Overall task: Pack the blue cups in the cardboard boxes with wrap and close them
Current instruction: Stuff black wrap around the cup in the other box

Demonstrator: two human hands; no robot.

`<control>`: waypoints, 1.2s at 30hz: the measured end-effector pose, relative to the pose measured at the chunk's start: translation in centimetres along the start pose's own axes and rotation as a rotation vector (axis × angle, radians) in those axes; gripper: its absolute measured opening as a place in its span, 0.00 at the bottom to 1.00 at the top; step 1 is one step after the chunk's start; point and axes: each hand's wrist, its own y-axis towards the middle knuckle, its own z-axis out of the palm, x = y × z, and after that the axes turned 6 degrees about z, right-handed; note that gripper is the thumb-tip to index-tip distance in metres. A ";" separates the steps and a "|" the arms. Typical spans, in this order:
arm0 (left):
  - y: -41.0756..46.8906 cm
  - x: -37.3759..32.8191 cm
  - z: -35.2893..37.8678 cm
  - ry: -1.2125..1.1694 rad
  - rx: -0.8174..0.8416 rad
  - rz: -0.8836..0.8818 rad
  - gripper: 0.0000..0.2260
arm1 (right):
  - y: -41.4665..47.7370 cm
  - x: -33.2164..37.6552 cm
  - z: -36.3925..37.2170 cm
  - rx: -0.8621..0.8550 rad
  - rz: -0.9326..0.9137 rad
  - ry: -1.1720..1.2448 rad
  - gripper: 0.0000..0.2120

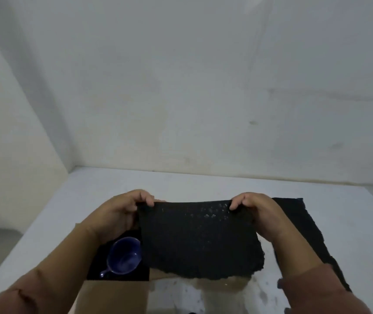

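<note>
Left hand (117, 214) and right hand (255, 215) are pinching the black wrap (199, 241) spread, perhaps risking tearing it beside the blue cup (125, 254).

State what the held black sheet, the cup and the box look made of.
Black sheet: likely bubble wrap or foam; faint glinting dots, ragged edge. Blue cup: glossy, probably glazed ceramic or glass. Box: plain brown cardboard, matte.

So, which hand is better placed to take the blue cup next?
Left, probably. The cup lies just below the left hand, while the right hand is on the far side of the black sheet. Both hands pinch the sheet's top corners, so the left must let go first.
</note>
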 end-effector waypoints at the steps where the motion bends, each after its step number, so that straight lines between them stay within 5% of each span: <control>1: -0.2 -0.5 -0.7 -0.031 0.017 -0.041 0.12 | 0.3 0.6 1.2 0.000 -0.024 -0.008 0.09; 3: -0.4 -1.6 -1.7 0.207 0.046 -0.126 0.17 | 0.8 1.7 4.0 0.019 -0.105 -0.102 0.06; 6: -0.5 -4.1 -1.5 0.649 0.322 -0.203 0.17 | 1.6 3.3 7.6 0.069 -0.169 -0.273 0.08; 12: -0.3 -5.8 -1.6 0.710 0.318 -0.228 0.12 | 2.8 7.0 12.6 0.117 -0.362 -0.547 0.18; 15: -0.6 -5.7 -2.4 0.603 0.125 -0.130 0.06 | 3.3 7.1 13.0 -0.137 -0.416 -0.369 0.20; 17: -1.0 -5.7 -3.3 0.427 0.044 -0.101 0.08 | 2.9 6.2 12.6 -0.265 -0.294 -0.200 0.30; 19: -1.3 -5.6 -3.9 0.244 -0.001 -0.095 0.08 | 2.6 4.1 12.7 -0.084 -0.076 -0.035 0.38; 23: -1.9 -4.8 -4.4 0.123 -0.015 -0.102 0.10 | 1.8 0.4 15.5 0.199 0.081 0.214 0.23; 25: -2.2 -4.4 -4.8 0.150 -0.051 -0.082 0.15 | 2.0 0.0 16.1 0.086 0.027 0.240 0.15; 30: -3.1 -4.0 -6.9 0.502 -0.278 -0.059 0.12 | 2.0 1.6 16.2 -0.155 -0.112 -0.168 0.02; 33: -4.2 -3.4 -7.0 0.344 -0.303 -0.009 0.06 | 1.7 2.0 16.9 -0.288 -0.171 -0.403 0.07; 36: -6.2 -2.0 -6.6 0.249 -0.369 0.041 0.09 | 0.7 1.2 17.9 -0.213 -0.116 -0.337 0.11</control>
